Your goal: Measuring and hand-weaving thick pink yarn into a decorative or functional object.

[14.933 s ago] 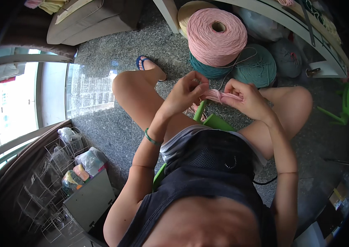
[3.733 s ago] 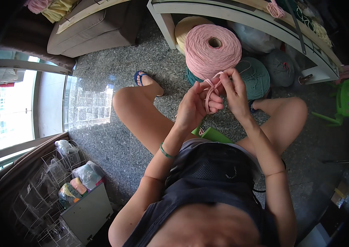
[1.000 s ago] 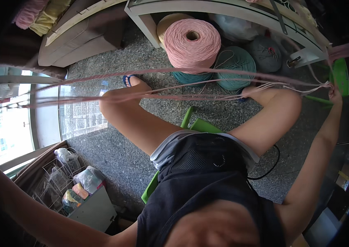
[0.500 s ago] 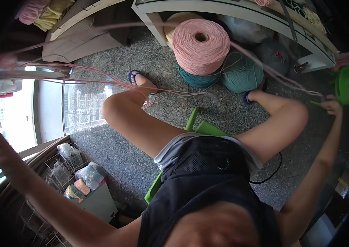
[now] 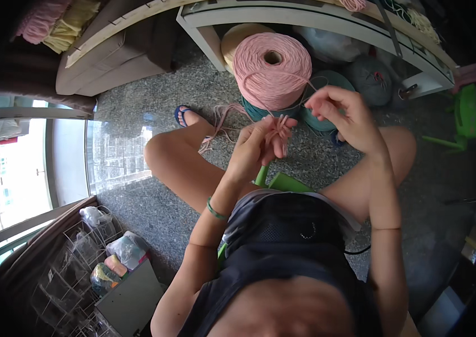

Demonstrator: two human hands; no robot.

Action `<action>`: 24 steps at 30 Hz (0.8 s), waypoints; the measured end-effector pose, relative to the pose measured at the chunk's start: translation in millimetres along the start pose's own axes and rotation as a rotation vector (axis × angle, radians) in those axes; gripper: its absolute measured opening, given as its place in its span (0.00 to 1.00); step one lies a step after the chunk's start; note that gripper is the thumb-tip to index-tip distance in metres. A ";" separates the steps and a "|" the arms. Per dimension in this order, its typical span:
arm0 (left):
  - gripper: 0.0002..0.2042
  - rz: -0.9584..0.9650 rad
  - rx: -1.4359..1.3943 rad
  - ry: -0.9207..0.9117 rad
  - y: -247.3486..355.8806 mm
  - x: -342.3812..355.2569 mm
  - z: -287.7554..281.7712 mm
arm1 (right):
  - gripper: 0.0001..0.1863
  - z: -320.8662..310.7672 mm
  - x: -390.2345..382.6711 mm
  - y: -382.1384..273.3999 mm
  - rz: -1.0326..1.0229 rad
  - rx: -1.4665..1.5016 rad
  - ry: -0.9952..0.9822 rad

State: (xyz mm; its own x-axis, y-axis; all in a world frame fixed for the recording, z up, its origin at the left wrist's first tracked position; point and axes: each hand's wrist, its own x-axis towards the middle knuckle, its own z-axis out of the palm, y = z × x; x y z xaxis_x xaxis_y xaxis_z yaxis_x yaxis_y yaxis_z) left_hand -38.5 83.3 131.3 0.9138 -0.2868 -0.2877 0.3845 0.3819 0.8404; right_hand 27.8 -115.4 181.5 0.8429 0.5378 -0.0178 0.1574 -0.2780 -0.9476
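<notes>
My left hand (image 5: 253, 140) is in the middle, its fingers closed around pink yarn (image 5: 276, 128) that loops over them. Just to its right, my right hand (image 5: 343, 115) is raised with curled fingers, pinching a strand at its fingertips. A thin pink strand arcs across the front of the big pink yarn cone (image 5: 269, 70) toward my hands. Loose pink strands (image 5: 225, 117) hang left of my left hand and trail down by my knee. Under and beside the pink cone are teal yarn balls (image 5: 330, 84), partly hidden by my right hand.
A white frame (image 5: 305, 18) stands over the yarn at the back, with a grey yarn ball (image 5: 368, 78) under it. A green stool (image 5: 467, 115) is at the right. Wire baskets (image 5: 75, 241) with bags stand at the lower left. A brown padded seat (image 5: 120, 62) is at the back left.
Both hands have come in from far out at the sides to meet in front of me. The long strands stretched between them now hang gathered at my left hand.
</notes>
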 end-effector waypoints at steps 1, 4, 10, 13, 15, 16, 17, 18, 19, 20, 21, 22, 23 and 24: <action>0.20 -0.038 -0.073 -0.019 -3.9 -0.6 1.4 | 0.12 3.2 2.4 1.3 0.007 -0.005 -0.004; 0.20 -0.107 -0.226 -0.047 -11.2 -4.1 3.9 | 0.18 13.6 10.2 7.4 -0.047 0.134 0.092; 0.16 -0.062 0.015 -0.064 -25.8 -9.0 6.4 | 0.19 38.3 27.2 13.4 0.320 -0.218 -0.276; 0.14 -0.035 0.068 -0.075 -36.0 -8.4 5.7 | 0.19 43.0 33.5 21.5 0.267 -0.403 -0.491; 0.13 -0.028 0.082 -0.110 -39.4 -7.9 6.3 | 0.16 40.5 33.9 23.5 0.224 -0.262 -0.553; 0.13 -0.028 0.081 -0.109 -40.2 -8.0 6.3 | 0.15 40.3 33.8 24.2 0.202 -0.191 -0.582; 0.13 -0.029 0.084 -0.105 -40.2 -8.0 6.6 | 0.15 42.2 33.2 25.3 0.202 -0.191 -0.583; 0.13 -0.030 0.087 -0.102 -40.1 -7.9 6.9 | 0.13 46.0 32.0 25.7 0.152 -0.181 -0.501; 0.14 -0.030 0.089 -0.096 -40.1 -7.9 7.0 | 0.12 50.8 31.3 24.9 0.101 -0.171 -0.422; 0.14 -0.028 0.089 -0.094 -40.8 -7.1 6.8 | 0.11 54.4 30.4 23.0 0.050 -0.161 -0.342; 0.14 -0.043 0.043 -0.081 -42.3 -5.3 6.0 | 0.11 56.7 29.7 20.8 0.048 -0.162 -0.343; 0.15 -0.058 -0.003 -0.067 -43.6 -3.1 5.2 | 0.11 58.4 29.0 18.4 0.034 -0.066 -0.326; 0.16 -0.073 -0.050 -0.055 -43.7 -1.0 4.7 | 0.11 59.3 27.9 14.9 0.020 0.029 -0.308; 0.16 -0.071 -0.050 -0.054 -41.7 0.6 4.4 | 0.10 59.3 26.1 11.5 0.006 0.126 -0.290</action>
State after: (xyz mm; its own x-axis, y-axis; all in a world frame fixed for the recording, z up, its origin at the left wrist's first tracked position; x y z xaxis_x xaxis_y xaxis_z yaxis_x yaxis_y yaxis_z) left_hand -54.5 63.3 98.1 0.8759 -0.3615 -0.3196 0.4557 0.4014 0.7945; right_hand 21.1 -57.4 151.2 0.6585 0.7464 -0.0963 0.0731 -0.1909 -0.9789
